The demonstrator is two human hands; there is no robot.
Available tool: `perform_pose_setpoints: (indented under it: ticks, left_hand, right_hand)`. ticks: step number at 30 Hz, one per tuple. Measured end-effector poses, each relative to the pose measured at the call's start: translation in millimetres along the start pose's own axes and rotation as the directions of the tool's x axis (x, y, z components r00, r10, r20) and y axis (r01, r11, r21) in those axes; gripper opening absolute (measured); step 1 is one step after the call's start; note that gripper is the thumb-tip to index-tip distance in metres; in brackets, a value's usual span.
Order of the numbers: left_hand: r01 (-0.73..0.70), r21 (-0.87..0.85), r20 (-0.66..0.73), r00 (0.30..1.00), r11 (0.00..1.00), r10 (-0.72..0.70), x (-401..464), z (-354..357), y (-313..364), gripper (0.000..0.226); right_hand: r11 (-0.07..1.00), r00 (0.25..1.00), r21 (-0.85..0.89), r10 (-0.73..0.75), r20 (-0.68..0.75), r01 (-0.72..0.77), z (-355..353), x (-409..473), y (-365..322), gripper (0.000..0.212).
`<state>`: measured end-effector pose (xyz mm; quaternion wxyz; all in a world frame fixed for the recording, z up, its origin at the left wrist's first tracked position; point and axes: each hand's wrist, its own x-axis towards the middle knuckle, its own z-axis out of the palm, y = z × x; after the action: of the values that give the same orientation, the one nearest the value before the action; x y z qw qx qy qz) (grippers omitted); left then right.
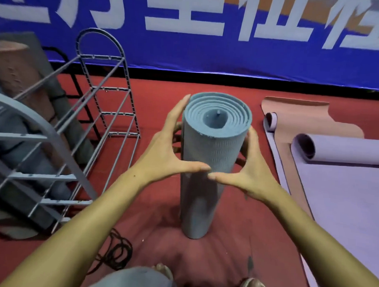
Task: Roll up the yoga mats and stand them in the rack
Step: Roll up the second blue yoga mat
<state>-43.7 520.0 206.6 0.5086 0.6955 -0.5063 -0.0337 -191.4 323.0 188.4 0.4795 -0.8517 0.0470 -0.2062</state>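
A rolled blue yoga mat (208, 148) stands upright on the red floor in the middle of the view. My left hand (168, 151) wraps its left side and my right hand (246, 172) wraps its right side, thumbs meeting on the front. The grey metal rack (107, 109) stands to the left, tilted in view, with rolled mats (19, 79) leaning behind its bars. A purple yoga mat (342, 193) lies on the floor at right, partly rolled from its far end.
A pink mat (304, 118) lies flat beyond the purple one, with a small purple roll (271, 121) at its left edge. A black cord (114, 253) coils on the floor near my left forearm. A blue banner wall (210, 51) closes the back.
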Motion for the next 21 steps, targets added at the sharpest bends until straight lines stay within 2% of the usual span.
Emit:
perform_pose_setpoints:
  ticks: [2, 3, 5, 7, 9, 13, 18, 21]
  left_hand:
    - [-0.047, 0.018, -0.022, 0.999, 0.999, 0.047, 3.6, 0.1, 5.9, 0.129]
    - [-0.074, 0.033, -0.021, 0.997, 0.997, 0.075, 7.1, -0.8, 9.7, 0.122]
    - [-0.124, 0.06, -0.002, 0.992, 0.99, 0.125, 14.1, -1.5, 14.5, 0.104]
    - [-0.132, 0.068, -0.01, 0.991, 0.989, 0.133, 15.0, 2.8, 12.3, 0.083]
    - [-0.106, 0.071, -0.041, 0.993, 0.992, 0.109, 15.2, 6.1, 5.6, 0.072]
    - [-0.036, 0.034, -0.024, 0.999, 0.999, 0.037, 15.8, -4.4, 9.8, 0.069]
    - [0.009, -0.065, -0.101, 0.995, 0.998, -0.016, -3.7, -10.7, 30.2, 0.053]
    - [0.093, -0.221, -0.087, 0.99, 0.971, -0.114, -20.1, -14.2, 30.3, 0.078]
  right_hand:
    - [0.982, 0.979, -0.066, -0.183, -0.086, 0.178, -17.7, 7.6, -27.0, 0.138]
    - [0.963, 0.965, -0.11, -0.253, -0.072, 0.244, -23.1, 9.8, -38.4, 0.133]
    - [0.953, 0.961, -0.142, -0.275, -0.043, 0.266, -24.8, 12.3, -43.0, 0.12]
    - [0.964, 0.965, -0.118, -0.25, -0.075, 0.24, -22.6, 13.0, -34.5, 0.106]
    - [0.954, 0.952, -0.129, -0.285, -0.111, 0.271, -19.4, 17.7, -26.8, 0.097]
    - [0.945, 0.957, -0.204, -0.276, -0.086, 0.254, -21.0, 25.4, -35.5, 0.096]
    - [0.939, 0.978, -0.278, -0.177, 0.106, 0.2, -34.6, 18.7, -70.9, 0.091]
    - [0.907, 0.969, -0.354, -0.178, 0.17, 0.228, -22.2, 20.3, -94.3, 0.094]
